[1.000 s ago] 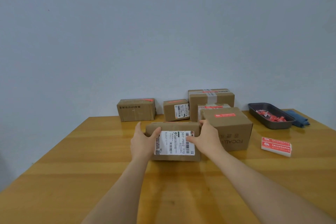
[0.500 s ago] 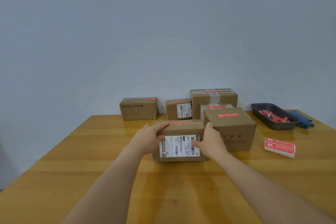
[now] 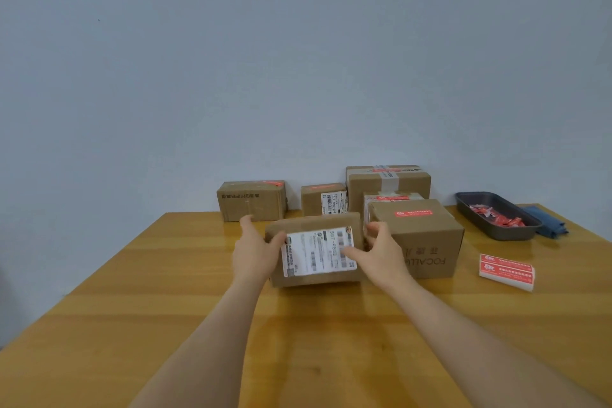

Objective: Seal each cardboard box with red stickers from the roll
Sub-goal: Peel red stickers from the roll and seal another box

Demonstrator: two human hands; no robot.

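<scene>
A: Item: small box (image 3: 314,250), both ends held, left hand (image 3: 255,250) and right hand (image 3: 381,252) grasping; near middle of counter (image 3: 165,291), just beside bigger box (image 3: 417,238).

B: Change: tipped since half a second ago, red sticker on top now hidden, blurred. Probably being turned for another seam. Sticker stack (image 3: 506,272) untouched, well apart.

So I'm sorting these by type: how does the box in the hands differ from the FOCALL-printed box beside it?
The held box is smaller and tilted, gripped by the left hand and right hand; the FOCALL box rests flat on the table. The held box's near face carries a white shipping label; the other's carries printed letters. Both are brown cardboard.
</scene>
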